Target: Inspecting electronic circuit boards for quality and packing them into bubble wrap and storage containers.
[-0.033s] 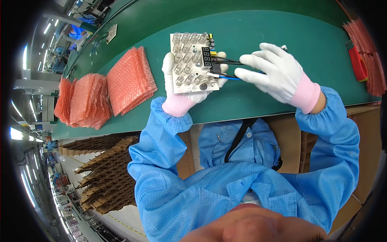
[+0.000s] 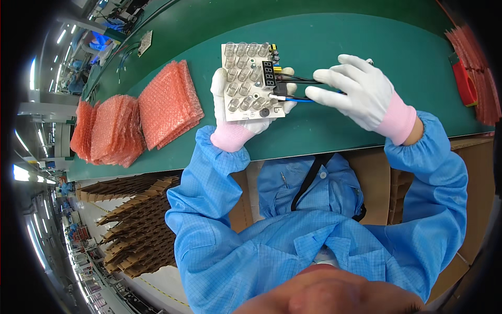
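My left hand (image 2: 222,99) grips a white circuit board (image 2: 246,78) from beneath, with fingertips showing past its right edge. Rows of clear round buttons cover the board's face, along with a dark four-digit display (image 2: 269,74) and a black round part. From the right side run black and blue wires (image 2: 299,99). My right hand (image 2: 355,91) is loosely curled over these wires, its thumb and fingers somewhat spread; the palm-side contact is hidden. A small wire end (image 2: 370,61) peeks out beyond its knuckles.
Red bubble-wrap bags (image 2: 170,104) are stacked at the left of the green table (image 2: 314,136). Another board (image 2: 145,43) lies at the far left. On the right are a red holder (image 2: 464,83) and more red bubble bags (image 2: 473,68). Cardboard dividers (image 2: 138,230) stand below the table.
My right hand has shifted very slightly to the right along the wires. The board and my left hand stay practically where they were.
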A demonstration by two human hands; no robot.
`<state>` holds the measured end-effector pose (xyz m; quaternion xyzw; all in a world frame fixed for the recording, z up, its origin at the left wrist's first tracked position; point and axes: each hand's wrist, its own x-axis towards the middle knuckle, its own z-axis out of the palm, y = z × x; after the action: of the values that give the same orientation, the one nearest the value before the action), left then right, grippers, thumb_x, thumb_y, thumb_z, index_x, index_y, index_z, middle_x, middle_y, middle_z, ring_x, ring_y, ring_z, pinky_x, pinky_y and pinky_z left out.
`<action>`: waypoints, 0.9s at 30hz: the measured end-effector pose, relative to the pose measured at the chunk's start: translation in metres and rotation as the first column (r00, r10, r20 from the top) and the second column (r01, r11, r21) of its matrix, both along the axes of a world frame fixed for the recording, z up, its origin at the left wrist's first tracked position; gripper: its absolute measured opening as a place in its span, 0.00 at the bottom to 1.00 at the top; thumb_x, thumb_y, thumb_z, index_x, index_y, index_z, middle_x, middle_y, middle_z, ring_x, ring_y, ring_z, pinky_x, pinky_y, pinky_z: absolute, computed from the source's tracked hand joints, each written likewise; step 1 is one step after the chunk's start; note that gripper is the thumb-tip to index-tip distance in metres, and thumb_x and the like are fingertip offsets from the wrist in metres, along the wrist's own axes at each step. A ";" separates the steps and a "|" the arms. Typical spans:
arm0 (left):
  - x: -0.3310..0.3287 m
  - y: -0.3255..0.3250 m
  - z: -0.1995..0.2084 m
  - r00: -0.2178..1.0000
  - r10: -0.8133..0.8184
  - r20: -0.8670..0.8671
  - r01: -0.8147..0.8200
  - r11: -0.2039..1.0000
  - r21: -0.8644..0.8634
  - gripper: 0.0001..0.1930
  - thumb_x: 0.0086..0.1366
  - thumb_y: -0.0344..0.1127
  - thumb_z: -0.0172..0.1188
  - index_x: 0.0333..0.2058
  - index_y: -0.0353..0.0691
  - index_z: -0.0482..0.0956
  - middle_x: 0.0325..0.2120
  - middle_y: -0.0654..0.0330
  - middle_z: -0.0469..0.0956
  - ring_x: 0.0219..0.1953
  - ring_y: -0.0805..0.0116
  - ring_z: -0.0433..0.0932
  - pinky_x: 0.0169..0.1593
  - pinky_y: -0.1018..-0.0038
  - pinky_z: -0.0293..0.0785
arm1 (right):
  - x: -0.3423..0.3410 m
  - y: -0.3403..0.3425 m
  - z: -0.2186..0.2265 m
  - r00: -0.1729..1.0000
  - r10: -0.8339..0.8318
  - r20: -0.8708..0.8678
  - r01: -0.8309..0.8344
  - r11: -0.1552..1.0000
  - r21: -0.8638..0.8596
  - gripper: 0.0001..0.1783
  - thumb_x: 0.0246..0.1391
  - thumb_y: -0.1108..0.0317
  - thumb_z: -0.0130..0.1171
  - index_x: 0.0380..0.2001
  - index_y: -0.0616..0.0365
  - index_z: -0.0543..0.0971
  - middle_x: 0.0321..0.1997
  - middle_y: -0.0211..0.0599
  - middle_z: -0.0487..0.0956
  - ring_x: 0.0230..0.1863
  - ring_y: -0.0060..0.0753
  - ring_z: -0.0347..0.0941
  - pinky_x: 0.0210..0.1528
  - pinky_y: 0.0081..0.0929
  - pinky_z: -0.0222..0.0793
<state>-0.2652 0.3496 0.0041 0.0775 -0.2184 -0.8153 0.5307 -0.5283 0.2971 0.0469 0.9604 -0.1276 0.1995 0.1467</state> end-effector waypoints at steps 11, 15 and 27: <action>-0.017 0.020 0.019 0.938 0.145 0.316 -0.067 0.968 -0.244 0.55 0.56 0.68 0.58 0.67 0.33 0.46 0.59 0.32 0.61 0.55 0.39 0.71 0.55 0.50 0.74 | -0.009 -0.027 -0.001 0.944 0.051 -0.327 0.285 0.377 0.881 0.18 0.56 0.62 0.54 0.47 0.59 0.78 0.26 0.43 0.80 0.28 0.44 0.78 0.34 0.38 0.73; -0.015 0.018 0.016 0.966 0.105 0.236 -0.046 0.968 -0.245 0.56 0.55 0.69 0.59 0.67 0.33 0.46 0.60 0.30 0.59 0.56 0.36 0.70 0.53 0.47 0.76 | -0.011 -0.018 0.000 0.985 0.060 -0.161 0.084 0.648 0.757 0.27 0.48 0.53 0.62 0.49 0.56 0.76 0.40 0.45 0.78 0.42 0.44 0.76 0.45 0.40 0.71; -0.008 0.007 0.006 0.989 -0.133 -0.071 0.114 0.969 -0.221 0.58 0.52 0.61 0.68 0.69 0.37 0.40 0.63 0.28 0.50 0.59 0.28 0.63 0.55 0.40 0.71 | -0.039 0.056 0.095 0.987 -0.131 -0.091 0.157 0.893 0.421 0.54 0.26 0.48 0.71 0.58 0.65 0.66 0.62 0.53 0.66 0.62 0.55 0.64 0.68 0.49 0.54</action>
<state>-0.2730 0.3562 0.0105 -0.0291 -0.2873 -0.8207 0.4930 -0.5675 0.3530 0.1418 0.9627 -0.2344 0.1263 -0.0487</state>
